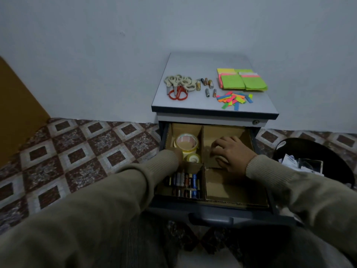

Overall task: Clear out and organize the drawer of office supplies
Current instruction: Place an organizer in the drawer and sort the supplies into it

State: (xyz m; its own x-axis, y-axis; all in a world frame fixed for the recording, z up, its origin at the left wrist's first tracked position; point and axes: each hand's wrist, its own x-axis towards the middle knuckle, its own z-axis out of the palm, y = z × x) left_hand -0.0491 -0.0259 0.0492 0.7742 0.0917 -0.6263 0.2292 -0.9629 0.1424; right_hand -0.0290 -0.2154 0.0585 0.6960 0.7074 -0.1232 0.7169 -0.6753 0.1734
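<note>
Cardboard-lined drawer [257, 203]: right hand [230, 153] fingers curl around a tape roll [222, 158]; left hand hidden beside other rolls [186, 143].

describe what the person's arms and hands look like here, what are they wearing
Both arms are covered by long, loose sleeves in a dull olive-khaki knit, each ending in a ribbed cuff at the wrist. The left sleeve hides nearly all of the left hand. The right sleeve stops at the wrist, leaving the right hand bare: no glove, ring or watch visible.
</note>
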